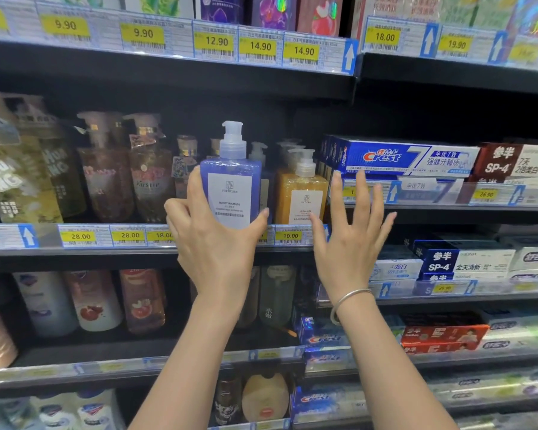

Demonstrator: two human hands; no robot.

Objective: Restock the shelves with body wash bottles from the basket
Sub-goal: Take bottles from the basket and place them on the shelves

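Setting the tall purple square-shouldered plastic pump bottle (pixel 230 178) into its row on the dark metal middle shelf (pixel 75 251) looks like the step in hand. The left hand (pixel 213 240) grips the bottle low down, fingers wrapped round its left side and thumb pressed along the bottom right edge, white label facing near. The bottle stands upright at the shelf's near edge, just left of an orange square plastic pump bottle (pixel 302 190) with the same style of label; whether its base already rests on the shelf cannot be told, because the hand covers it. The right hand (pixel 351 240) holds nothing: its fingers are spread wide and straight, near the orange bottle and in front of the blue cardboard toothpaste boxes (pixel 407 158) to the right.

To do this well, I would keep the bottle vertical so the white pump head clears the shelf above, slide it straight back rather than drop it, and stop with the label square to the aisle and flush with its orange neighbour. The free hand could steady that neighbour against a knock. The basket is out of view.
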